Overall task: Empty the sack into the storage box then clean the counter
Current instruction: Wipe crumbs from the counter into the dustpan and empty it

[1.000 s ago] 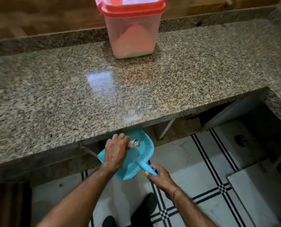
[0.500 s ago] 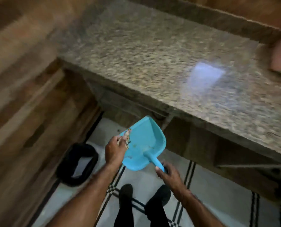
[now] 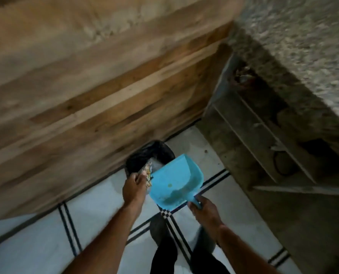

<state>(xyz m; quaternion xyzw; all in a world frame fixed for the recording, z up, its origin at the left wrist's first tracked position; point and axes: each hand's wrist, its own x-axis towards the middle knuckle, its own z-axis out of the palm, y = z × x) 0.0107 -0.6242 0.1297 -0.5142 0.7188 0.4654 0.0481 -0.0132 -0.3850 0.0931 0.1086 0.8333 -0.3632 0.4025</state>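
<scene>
My right hand (image 3: 205, 211) grips the handle of a blue dustpan (image 3: 175, 183), holding it low over the tiled floor. A little pale dust lies in the pan. My left hand (image 3: 134, 187) holds a small crumpled cloth or scrap (image 3: 147, 172) at the pan's left edge. Just beyond both hands stands a bin with a black liner (image 3: 147, 155), against the wooden wall. The granite counter (image 3: 303, 36) fills the upper right corner, blurred. The storage box is out of view.
A wood-panelled wall (image 3: 85, 86) runs along the left. Under the counter are open concrete shelves (image 3: 263, 135) with dark items inside. The floor is white tile with black lines (image 3: 69, 230). My legs and shoes (image 3: 164, 244) show at the bottom.
The view has swung left and down, away from the counter. Both hands carried the dustpan and the scrap toward the black-lined bin, which now sits right behind them.
</scene>
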